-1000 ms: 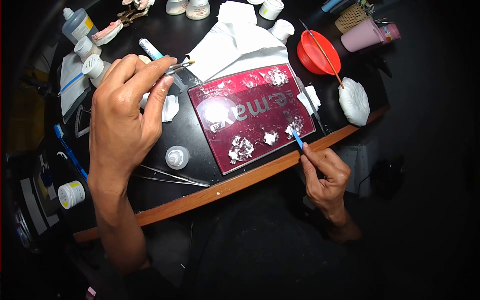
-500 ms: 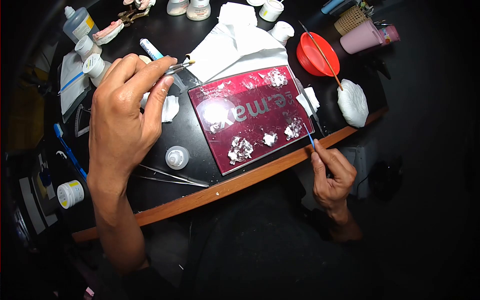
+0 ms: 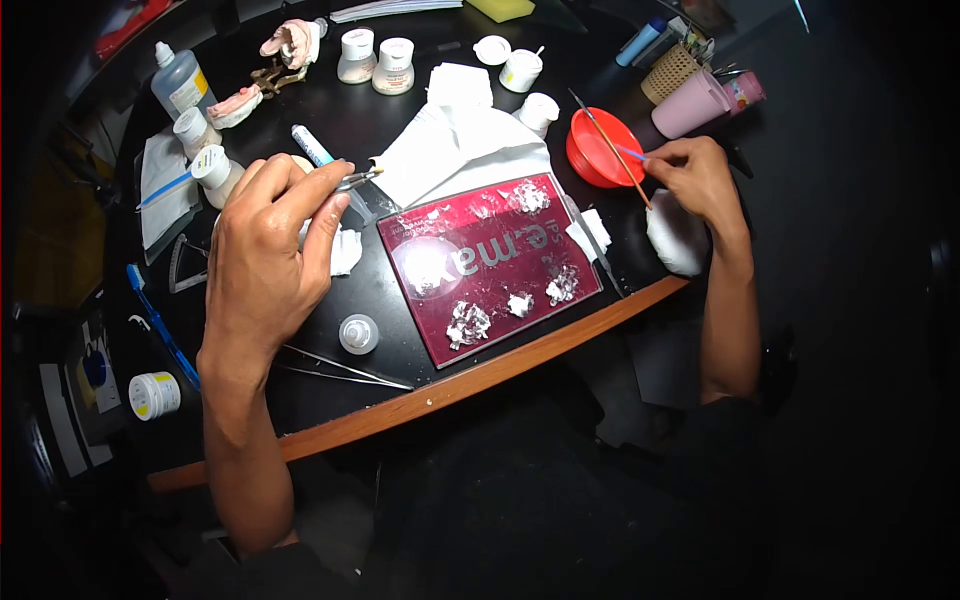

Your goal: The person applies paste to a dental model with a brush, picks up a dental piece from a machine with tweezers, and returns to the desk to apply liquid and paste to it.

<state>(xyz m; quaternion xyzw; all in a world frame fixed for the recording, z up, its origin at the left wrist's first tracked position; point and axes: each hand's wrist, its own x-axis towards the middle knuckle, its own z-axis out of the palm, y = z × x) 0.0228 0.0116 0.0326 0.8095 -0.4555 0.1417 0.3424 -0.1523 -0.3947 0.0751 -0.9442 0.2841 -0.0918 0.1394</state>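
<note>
My left hand point(image 3: 265, 265) is raised at the left, pinching slim metal forceps point(image 3: 355, 182) with a tiny yellowish piece point(image 3: 377, 171) at the tip. My right hand point(image 3: 700, 185) holds a thin blue stick point(image 3: 630, 152), perhaps a brush, whose end reaches over a red bowl point(image 3: 588, 160). A brown-handled brush point(image 3: 607, 140) leans across that bowl. Below the right wrist sits a white wad point(image 3: 672, 243). Between the hands lies a maroon slab point(image 3: 490, 283) bearing several smeared white mounds.
White tissues point(image 3: 440, 150) lie behind the slab, a spatula point(image 3: 600, 262) beside it. At the left are a syringe point(image 3: 312, 146), tweezers point(image 3: 345, 373), a small bottle point(image 3: 359, 334) and a blue toothbrush point(image 3: 165, 325). Jars point(image 3: 394, 70) and dental models point(image 3: 290, 45) stand behind.
My right hand has moved up and away from the slab's near right corner to the red bowl, still holding the blue stick. My left hand keeps the forceps raised. The view has shifted.
</note>
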